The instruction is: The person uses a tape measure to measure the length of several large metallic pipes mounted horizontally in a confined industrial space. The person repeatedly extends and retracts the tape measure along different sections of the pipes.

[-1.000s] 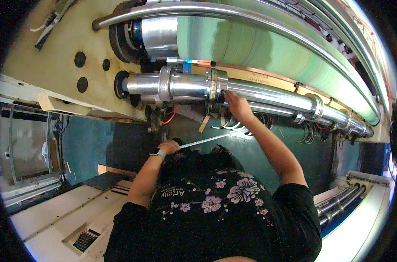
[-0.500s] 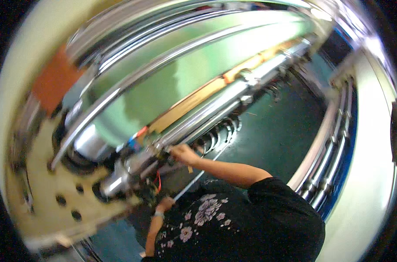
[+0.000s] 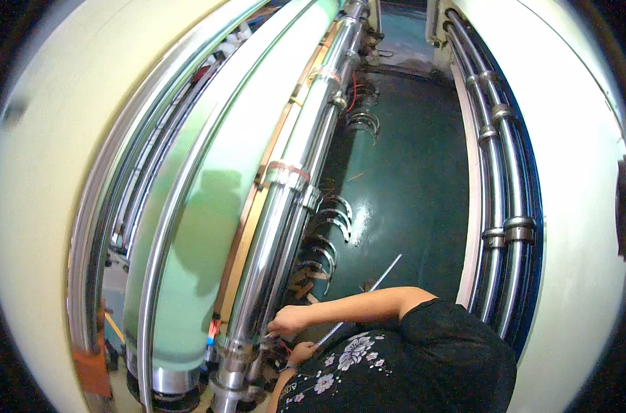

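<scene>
My left hand (image 3: 301,354), low in the view, is closed around the lower end of a long thin steel ruler (image 3: 373,288). The ruler slants up and to the right, passing behind my right forearm. My right hand (image 3: 289,321) is pinched against the lower part of a thin shiny metal shaft (image 3: 292,237); whatever lies between its fingertips is too small to make out. Beside that shaft runs a thicker chrome shaft (image 3: 269,241) with clamped collars. Left of both is a large pale green roller (image 3: 213,268).
Curved metal blades (image 3: 335,220) jut out from under the shafts over the dark green floor (image 3: 409,179). On the right, a second pair of collared metal shafts (image 3: 503,172) runs along a white machine wall (image 3: 567,206). An orange-brown piece (image 3: 91,372) hangs at lower left.
My view has swung round, so the roller and shafts now run more steeply up the picture. My right hand stays by the shaft, and the ruler remains in my left hand.
</scene>
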Demonstrator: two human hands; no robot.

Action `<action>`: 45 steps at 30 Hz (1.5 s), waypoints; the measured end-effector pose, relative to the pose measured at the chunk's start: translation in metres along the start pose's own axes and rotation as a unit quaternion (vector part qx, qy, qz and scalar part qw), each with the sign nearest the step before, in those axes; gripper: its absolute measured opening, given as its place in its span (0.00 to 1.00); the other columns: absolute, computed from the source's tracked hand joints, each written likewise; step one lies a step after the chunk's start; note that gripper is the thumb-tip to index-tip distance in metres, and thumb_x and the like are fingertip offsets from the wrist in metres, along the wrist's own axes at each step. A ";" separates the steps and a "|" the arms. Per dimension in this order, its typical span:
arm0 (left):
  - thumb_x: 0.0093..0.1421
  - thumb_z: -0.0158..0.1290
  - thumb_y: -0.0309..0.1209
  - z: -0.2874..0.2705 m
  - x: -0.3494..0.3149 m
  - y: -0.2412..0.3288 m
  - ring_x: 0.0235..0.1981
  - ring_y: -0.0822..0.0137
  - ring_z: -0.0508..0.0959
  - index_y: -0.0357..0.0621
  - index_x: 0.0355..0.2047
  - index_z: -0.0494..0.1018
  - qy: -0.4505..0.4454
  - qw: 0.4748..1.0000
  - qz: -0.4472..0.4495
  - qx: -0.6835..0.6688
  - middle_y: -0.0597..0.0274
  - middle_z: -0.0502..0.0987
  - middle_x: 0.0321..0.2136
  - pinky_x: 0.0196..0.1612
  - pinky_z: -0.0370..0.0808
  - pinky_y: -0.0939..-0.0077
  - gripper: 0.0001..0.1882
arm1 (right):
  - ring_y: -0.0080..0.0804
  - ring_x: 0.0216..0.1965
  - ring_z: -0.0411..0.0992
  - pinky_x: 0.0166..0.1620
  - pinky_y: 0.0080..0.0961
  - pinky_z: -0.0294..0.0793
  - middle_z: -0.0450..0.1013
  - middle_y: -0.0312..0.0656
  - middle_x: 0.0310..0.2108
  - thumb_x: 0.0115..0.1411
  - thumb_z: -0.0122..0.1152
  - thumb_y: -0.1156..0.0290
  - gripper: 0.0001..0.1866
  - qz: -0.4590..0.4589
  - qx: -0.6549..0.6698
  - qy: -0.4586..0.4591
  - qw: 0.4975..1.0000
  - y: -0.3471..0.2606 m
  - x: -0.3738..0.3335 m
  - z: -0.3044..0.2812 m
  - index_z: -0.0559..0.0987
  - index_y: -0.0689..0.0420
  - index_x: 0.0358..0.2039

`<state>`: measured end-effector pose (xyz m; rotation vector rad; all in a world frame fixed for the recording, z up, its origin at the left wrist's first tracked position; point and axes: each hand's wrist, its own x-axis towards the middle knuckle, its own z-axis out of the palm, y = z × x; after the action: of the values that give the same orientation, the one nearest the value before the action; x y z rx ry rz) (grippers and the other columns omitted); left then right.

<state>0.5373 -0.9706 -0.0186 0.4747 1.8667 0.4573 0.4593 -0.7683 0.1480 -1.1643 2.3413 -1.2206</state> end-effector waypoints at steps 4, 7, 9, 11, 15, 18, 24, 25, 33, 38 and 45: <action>0.54 0.45 0.43 -0.032 0.091 0.028 0.24 0.54 0.73 0.39 0.26 0.72 0.035 0.994 0.090 0.055 0.51 0.74 0.22 0.28 0.68 0.64 0.18 | 0.48 0.23 0.69 0.26 0.40 0.66 0.69 0.48 0.18 0.56 0.44 0.63 0.10 0.187 0.053 0.136 0.971 0.076 -0.088 -0.056 0.65 0.57 0.31; 0.53 0.45 0.43 -0.069 0.157 0.099 0.28 0.49 0.73 0.42 0.26 0.73 0.045 0.988 0.085 0.121 0.49 0.74 0.24 0.31 0.68 0.61 0.16 | 0.43 0.20 0.70 0.24 0.36 0.68 0.69 0.44 0.16 0.58 0.41 0.64 0.09 0.249 0.060 0.258 0.932 0.124 -0.158 -0.107 0.63 0.56 0.30; 0.54 0.45 0.42 -0.102 0.194 0.173 0.29 0.47 0.73 0.42 0.26 0.73 0.000 0.987 0.062 0.145 0.46 0.73 0.25 0.32 0.68 0.60 0.16 | 0.37 0.19 0.71 0.23 0.32 0.69 0.70 0.43 0.16 0.59 0.39 0.65 0.09 0.358 0.178 0.290 0.869 0.156 -0.201 -0.140 0.63 0.58 0.30; 0.54 0.45 0.42 -0.122 0.238 0.206 0.30 0.47 0.72 0.41 0.27 0.73 0.013 0.987 0.084 0.138 0.45 0.73 0.26 0.33 0.68 0.61 0.16 | 0.29 0.18 0.70 0.21 0.27 0.69 0.70 0.40 0.18 0.59 0.39 0.68 0.08 0.369 0.217 0.353 0.832 0.175 -0.235 -0.181 0.64 0.58 0.31; 0.55 0.44 0.41 -0.161 0.321 0.285 0.30 0.52 0.74 0.38 0.27 0.72 0.012 0.995 0.080 0.064 0.48 0.74 0.26 0.33 0.68 0.64 0.17 | 0.21 0.16 0.67 0.18 0.16 0.66 0.69 0.37 0.20 0.60 0.39 0.70 0.08 0.374 0.284 0.468 0.749 0.225 -0.294 -0.269 0.66 0.58 0.32; 0.57 0.44 0.37 -0.189 0.377 0.345 0.25 0.64 0.72 0.37 0.29 0.71 0.006 0.996 0.086 0.021 0.55 0.73 0.21 0.31 0.67 0.72 0.15 | 0.19 0.14 0.65 0.16 0.16 0.64 0.68 0.36 0.18 0.60 0.39 0.68 0.08 0.347 0.323 0.544 0.692 0.270 -0.330 -0.346 0.66 0.57 0.30; 0.56 0.44 0.35 -0.268 0.484 0.474 0.24 0.62 0.70 0.37 0.27 0.70 0.018 0.994 0.078 0.074 0.54 0.72 0.21 0.30 0.66 0.71 0.13 | 0.33 0.22 0.66 0.26 0.31 0.65 0.66 0.44 0.19 0.58 0.43 0.68 0.07 0.335 0.114 0.625 0.696 0.456 -0.367 -0.496 0.65 0.58 0.30; 0.55 0.44 0.37 -0.285 0.499 0.487 0.26 0.56 0.73 0.38 0.28 0.71 -0.005 0.994 0.065 0.091 0.49 0.74 0.25 0.32 0.67 0.68 0.13 | 0.35 0.23 0.65 0.28 0.34 0.64 0.65 0.45 0.20 0.57 0.44 0.69 0.06 0.345 0.111 0.629 0.688 0.475 -0.365 -0.524 0.64 0.59 0.29; 0.55 0.45 0.36 -0.376 0.536 0.609 0.35 0.51 0.73 0.37 0.35 0.70 0.025 0.991 -0.055 0.116 0.46 0.73 0.28 0.36 0.67 0.68 0.14 | 0.22 0.15 0.66 0.15 0.18 0.66 0.66 0.38 0.18 0.59 0.36 0.71 0.06 0.239 0.420 0.585 0.651 0.641 -0.298 -0.706 0.63 0.56 0.28; 0.54 0.47 0.35 -0.389 0.554 0.616 0.33 0.51 0.74 0.39 0.35 0.71 0.061 0.990 -0.083 0.098 0.45 0.74 0.29 0.35 0.69 0.67 0.13 | 0.27 0.22 0.69 0.21 0.23 0.72 0.67 0.40 0.23 0.56 0.35 0.78 0.07 0.260 0.409 0.570 0.664 0.714 -0.261 -0.741 0.65 0.58 0.29; 0.52 0.47 0.30 -0.411 0.577 0.730 0.28 0.55 0.74 0.35 0.29 0.71 0.060 0.985 -0.154 -0.053 0.48 0.73 0.25 0.33 0.69 0.72 0.10 | 0.30 0.18 0.66 0.24 0.30 0.64 0.64 0.41 0.13 0.59 0.35 0.66 0.14 0.223 0.532 0.591 0.564 0.757 -0.227 -0.746 0.67 0.57 0.21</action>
<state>0.0427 -0.0838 0.0421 0.0847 1.9776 0.3810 -0.2038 0.0778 -0.0106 0.9042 1.3252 -2.9261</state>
